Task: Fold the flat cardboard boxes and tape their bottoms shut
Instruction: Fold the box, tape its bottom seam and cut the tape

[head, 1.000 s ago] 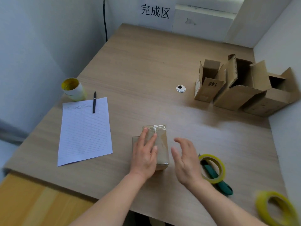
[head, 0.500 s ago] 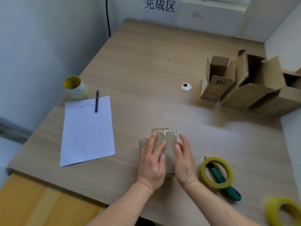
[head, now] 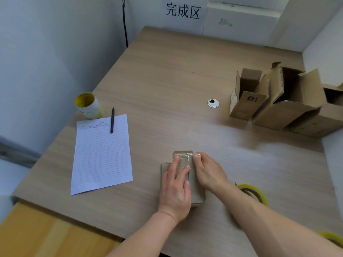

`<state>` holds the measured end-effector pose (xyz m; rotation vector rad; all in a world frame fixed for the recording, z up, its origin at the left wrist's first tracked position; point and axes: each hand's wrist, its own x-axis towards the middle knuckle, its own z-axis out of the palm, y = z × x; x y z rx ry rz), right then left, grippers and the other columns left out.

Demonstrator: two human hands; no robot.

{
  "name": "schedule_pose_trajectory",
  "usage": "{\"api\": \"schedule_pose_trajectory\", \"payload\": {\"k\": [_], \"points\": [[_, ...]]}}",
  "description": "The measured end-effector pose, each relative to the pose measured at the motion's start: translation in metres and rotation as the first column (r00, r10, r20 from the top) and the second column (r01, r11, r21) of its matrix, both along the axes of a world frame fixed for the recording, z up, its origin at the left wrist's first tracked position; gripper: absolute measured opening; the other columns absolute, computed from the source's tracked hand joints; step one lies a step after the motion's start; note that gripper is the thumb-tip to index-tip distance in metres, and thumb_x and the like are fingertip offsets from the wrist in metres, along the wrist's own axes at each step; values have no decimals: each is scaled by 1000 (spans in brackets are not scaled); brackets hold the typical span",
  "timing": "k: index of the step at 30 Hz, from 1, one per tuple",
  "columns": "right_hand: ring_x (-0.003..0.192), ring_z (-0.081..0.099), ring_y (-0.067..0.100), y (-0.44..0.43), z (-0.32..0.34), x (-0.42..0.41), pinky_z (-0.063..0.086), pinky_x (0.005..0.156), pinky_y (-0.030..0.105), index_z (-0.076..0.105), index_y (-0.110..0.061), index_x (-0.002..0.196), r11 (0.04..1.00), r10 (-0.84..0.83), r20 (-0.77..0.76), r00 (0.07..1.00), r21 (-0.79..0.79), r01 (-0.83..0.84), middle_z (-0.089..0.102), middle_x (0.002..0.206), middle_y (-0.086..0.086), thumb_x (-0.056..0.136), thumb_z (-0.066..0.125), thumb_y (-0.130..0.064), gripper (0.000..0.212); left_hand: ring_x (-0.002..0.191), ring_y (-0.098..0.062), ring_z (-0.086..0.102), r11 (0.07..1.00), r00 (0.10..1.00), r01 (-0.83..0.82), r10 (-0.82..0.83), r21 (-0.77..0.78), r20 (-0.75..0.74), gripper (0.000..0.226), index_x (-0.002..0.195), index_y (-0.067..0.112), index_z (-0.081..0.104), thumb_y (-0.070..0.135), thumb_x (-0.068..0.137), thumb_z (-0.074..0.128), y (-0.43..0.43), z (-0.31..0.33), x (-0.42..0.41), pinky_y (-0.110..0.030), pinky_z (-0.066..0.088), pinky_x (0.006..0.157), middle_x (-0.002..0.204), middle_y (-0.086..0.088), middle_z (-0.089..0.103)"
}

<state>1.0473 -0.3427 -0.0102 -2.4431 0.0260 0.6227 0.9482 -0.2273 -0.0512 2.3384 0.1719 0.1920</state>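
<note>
Small cardboard box [head: 197, 193] lay on its side on the desk [head: 167, 71], close to the near edge, long axis running away from the person. The far end of the box carried shiny clear tape [head: 182, 157] across the closed flaps. Left hand [head: 175, 190] rested flat on top of the box, fingers straight and held together, fingertips reaching the taped end; it pressed down and gripped nothing. Right hand [head: 209, 172] lay along the right side of the box, fingers bent over its far right corner on the tape, holding the box there. Just right of the box, a yellow tape roll [head: 254, 193] lay flat, partly hidden by the right forearm. A second yellow roll [head: 332, 238] showed well right of the box and nearer the person, cut by the frame edge. Left of the box: a lined sheet [head: 101, 154], with a black pen [head: 112, 120] across its far edge and a white cylinder with yellow inside [head: 89, 105] just beyond. Far right of the box: three opened cardboard boxes in a row, touching, the leftmost [head: 246, 102] marked "14#", then the middle [head: 289, 108] and the right one [head: 326, 115]. A white round grommet [head: 213, 103] sat beyond the box, left of that row. A printed wall sign [head: 182, 11] hung far beyond the box
</note>
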Motion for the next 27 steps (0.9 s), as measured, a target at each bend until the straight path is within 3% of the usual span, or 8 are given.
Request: {"api": "schedule_pose_trajectory", "payload": {"k": [3,6,9,11,15,19,24,27], "points": [[128,51,31,-8,9,1,40,95,39,50,-29,138,988,87,-30,996,-130,-90,56,141,5,100,18,-61,59,140,-20,33,1000,999,26,-26,-6,-22,46,133,23,56,30,92,37,1,4,3,-31,25,116,161,6,22],[141,38,25,1,7,-3,32,108,35,25,-26,155,993,-71,88,994,98,62,37,156,-3,105,29,-47,55,140,-20,33,999,999,43,-43,-4,-8,46,133,22,56,30,92,37,3,8,4,-32,27,116,161,6,23],[122,55,20,10,-9,-7,39,92,24,56,-24,128,886,-268,-3,964,393,247,61,127,-4,107,35,-29,30,141,-17,31,999,999,29,-30,-15,-11,49,137,22,53,31,92,36,2,8,5,-31,26,117,161,7,22],[107,58,16,11,-12,-7,38,83,23,61,-22,113,825,-317,-79,945,468,316,65,113,-3,107,34,-27,28,146,-13,23,999,999,31,-32,-26,-32,57,146,19,43,33,92,34,1,9,6,-30,21,119,163,8,18],[124,48,13,9,-12,-7,31,98,18,56,-22,129,859,-247,-136,959,428,281,55,138,0,109,24,-32,39,149,-4,2,997,991,80,-78,13,-106,71,157,14,16,43,92,19,4,8,6,-18,1,119,165,9,-2],[148,20,7,6,-6,-23,11,114,17,19,-24,158,871,-351,38,936,379,311,20,163,-10,108,24,-38,52,148,2,-9,995,989,97,-98,-12,-115,75,158,15,10,45,90,14,7,8,5,-19,-1,120,164,12,-10],[139,32,0,10,-20,-68,16,102,-2,32,-23,153,885,-306,210,929,423,196,34,152,-16,98,32,-42,58,150,-4,12,983,1000,8,-2,-182,31,62,152,10,32,33,94,31,4,3,4,-27,15,122,164,3,17],[139,39,8,9,-27,-66,24,104,8,36,-23,152,901,-287,227,931,393,182,40,153,-10,92,30,-52,67,151,-12,16,985,996,48,-33,-167,87,62,149,4,35,33,95,38,6,1,5,-27,14,122,163,-6,21]]}}
